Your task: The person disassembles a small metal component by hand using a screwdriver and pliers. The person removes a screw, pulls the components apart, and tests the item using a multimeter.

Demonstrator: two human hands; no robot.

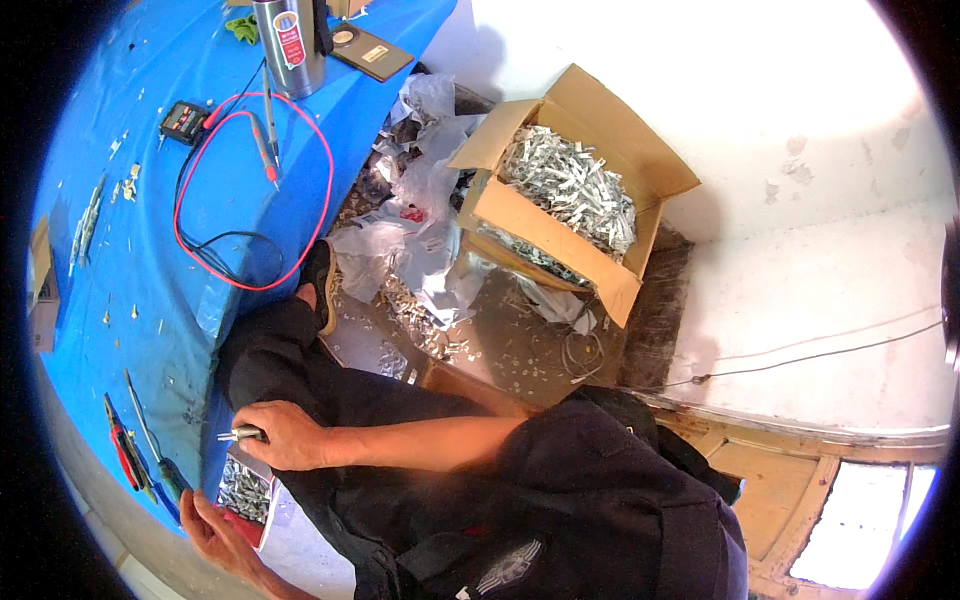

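My right hand (283, 436) is closed in front of my dark-clothed lap. Out of its fingers sticks a small silvery metal piece (236, 434) with narrow prongs; the rest is hidden in the grip. Low on the left, at the blue table's edge, my left hand (213, 532) has its fingers closed at the handle end of a screwdriver (170, 478). Its thin shaft points away from me over the blue cover. Red-handled pliers (127, 455) lie just left of the screwdriver.
The blue-covered table (150, 300) carries a small meter (184, 122) with red and black leads, a steel flask (290, 50) and a phone (371, 52). An open cardboard box (545, 215) of metal strips stands on the littered floor near plastic bags (425, 200). Below the table edge sits a container of metal pieces (243, 490).
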